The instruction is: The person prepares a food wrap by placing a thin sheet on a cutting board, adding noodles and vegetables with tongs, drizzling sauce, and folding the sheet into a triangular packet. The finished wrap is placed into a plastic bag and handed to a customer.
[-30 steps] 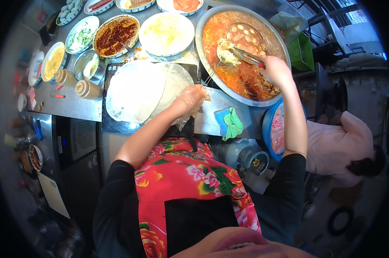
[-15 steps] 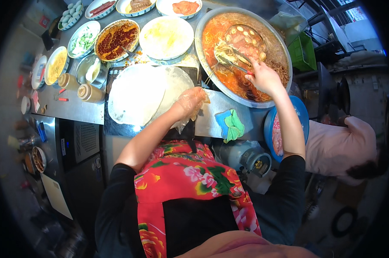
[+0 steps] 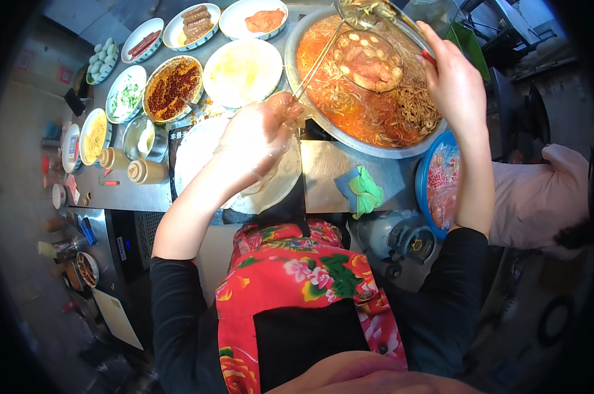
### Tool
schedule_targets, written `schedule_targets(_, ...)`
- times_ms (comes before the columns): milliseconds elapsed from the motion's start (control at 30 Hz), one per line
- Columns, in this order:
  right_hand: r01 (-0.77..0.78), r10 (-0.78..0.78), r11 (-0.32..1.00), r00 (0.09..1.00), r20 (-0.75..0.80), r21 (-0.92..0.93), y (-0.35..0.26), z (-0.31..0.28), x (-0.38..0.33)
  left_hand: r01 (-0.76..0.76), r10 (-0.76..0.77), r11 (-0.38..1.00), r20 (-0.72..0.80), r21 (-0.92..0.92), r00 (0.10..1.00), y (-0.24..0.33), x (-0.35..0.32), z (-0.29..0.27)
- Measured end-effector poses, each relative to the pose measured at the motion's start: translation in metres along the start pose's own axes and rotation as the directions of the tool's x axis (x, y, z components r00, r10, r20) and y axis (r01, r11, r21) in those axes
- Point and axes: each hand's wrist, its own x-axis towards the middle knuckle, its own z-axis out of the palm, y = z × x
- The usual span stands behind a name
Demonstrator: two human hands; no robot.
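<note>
Hands over flatbread and stew pan, food lifted but not yet on the bread

Nearest, the flowered apron (image 3: 290,282), then the pale round flatbread (image 3: 271,177) lying bare on its dark griddle. The gloved left hand (image 3: 257,141) hovers over it, fingers curled around the wire handle of a skimmer (image 3: 369,59) held above the big red stew pan (image 3: 369,85). The skimmer's basket holds pale pieces, apparently drained. The right hand (image 3: 454,82) is closed on a red-handled tool at the pan's far rim; I cannot tell what it grips. Beyond, dishes of toppings (image 3: 172,85) sit untouched, so filling seems still ahead.
</note>
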Motion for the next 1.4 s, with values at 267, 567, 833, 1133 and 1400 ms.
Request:
schedule_targets(267,-0.119,0.129,0.992,0.903,0.41,-0.051,-0.034,0.075,-0.028,0.393,-0.294,0.823,0.283,-0.411,0.913,-0.045,-0.007,0.07)
schedule_targets(567,-0.117,-0.216,0.76,0.883,0.418,0.639,-0.133,0.129,-0.118,0.375,-0.46,0.855,0.187,0.359,0.868,-0.07,-0.181,0.008)
schedule_targets(833,-0.058,-0.489,0.771,0.583,0.649,0.634,-0.217,0.135,-0.088,0.486,-0.578,0.628,-0.055,0.608,0.814,-0.053,-0.228,0.017)
schedule_targets(1133,0.269,-0.476,0.872,0.662,0.579,0.41,-0.215,0.125,-0.041,0.657,-0.777,0.517,-0.021,0.549,0.629,-0.05,-0.255,0.014)
schedule_targets(1400,0.311,-0.255,0.95,0.826,0.503,-0.029,-0.186,0.255,0.127,0.553,-0.522,0.734,-0.194,0.394,0.831,-0.062,-0.243,0.032)
